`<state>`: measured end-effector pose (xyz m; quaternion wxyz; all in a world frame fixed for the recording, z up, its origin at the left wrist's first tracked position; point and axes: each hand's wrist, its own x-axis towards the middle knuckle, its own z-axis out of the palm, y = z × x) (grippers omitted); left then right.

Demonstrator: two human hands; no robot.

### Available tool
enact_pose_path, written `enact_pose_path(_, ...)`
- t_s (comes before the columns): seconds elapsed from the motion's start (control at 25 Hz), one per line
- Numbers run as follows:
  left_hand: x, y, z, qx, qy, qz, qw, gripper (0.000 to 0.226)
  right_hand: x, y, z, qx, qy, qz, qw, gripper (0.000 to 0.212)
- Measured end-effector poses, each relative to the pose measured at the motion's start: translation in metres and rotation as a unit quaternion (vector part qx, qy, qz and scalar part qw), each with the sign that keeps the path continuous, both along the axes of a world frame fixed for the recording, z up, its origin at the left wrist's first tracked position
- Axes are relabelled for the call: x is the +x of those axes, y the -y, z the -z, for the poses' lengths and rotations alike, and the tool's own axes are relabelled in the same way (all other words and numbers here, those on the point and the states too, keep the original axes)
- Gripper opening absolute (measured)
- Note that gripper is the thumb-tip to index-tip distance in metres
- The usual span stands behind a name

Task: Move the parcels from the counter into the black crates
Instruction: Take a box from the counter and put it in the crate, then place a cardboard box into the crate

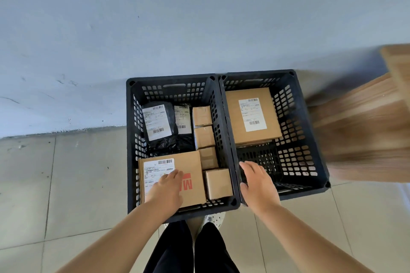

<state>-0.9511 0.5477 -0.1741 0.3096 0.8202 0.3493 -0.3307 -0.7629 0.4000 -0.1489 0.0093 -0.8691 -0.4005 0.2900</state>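
Two black crates stand side by side on the floor against the wall. The left crate (131, 139) holds a large cardboard box with a label and red print (190, 162), two black bagged parcels (158, 122), and several small cardboard boxes (203, 116). My left hand (168, 186) lies flat on the large box, fingers straight. The right crate (310, 139) holds one labelled cardboard box (253, 115) at its far end; its near half shows bare mesh floor. My right hand (257, 182) hovers over the right crate's near left corner, fingers straight and holding nothing.
A wooden counter (366, 117), blurred, stands right of the crates. A grey-blue wall (155, 29) runs behind them. The floor is pale tile (66, 184). My legs and shoes (190, 246) are just in front of the crates.
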Motion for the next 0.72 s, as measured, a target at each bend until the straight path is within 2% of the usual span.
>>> enact_pose_path(0.08, 0.003, 0.003, -0.018, 0.0, 0.03, 0.011, 0.999, 0.064, 0.008, 0.009, -0.022, 0.024, 0.0, 0.084, 0.996, 0.055)
enact_pose_path(0.2, 0.014, 0.005, -0.047, 0.014, 0.069, 0.009, 0.997, 0.056, 0.017, 0.024, -0.056, 0.053, 0.005, 0.148, 0.988, 0.051)
enact_pose_path(0.48, 0.049, 0.023, -0.102, 0.018, 0.132, 0.005, 0.991, 0.051, 0.019, 0.057, -0.114, 0.137, -0.028, 0.244, 0.96, 0.036)
enact_pose_path(0.72, 0.088, 0.065, -0.156, 0.016, 0.207, -0.026, 0.978, 0.045, 0.033, 0.097, -0.14, 0.187, -0.042, 0.286, 0.939, 0.036)
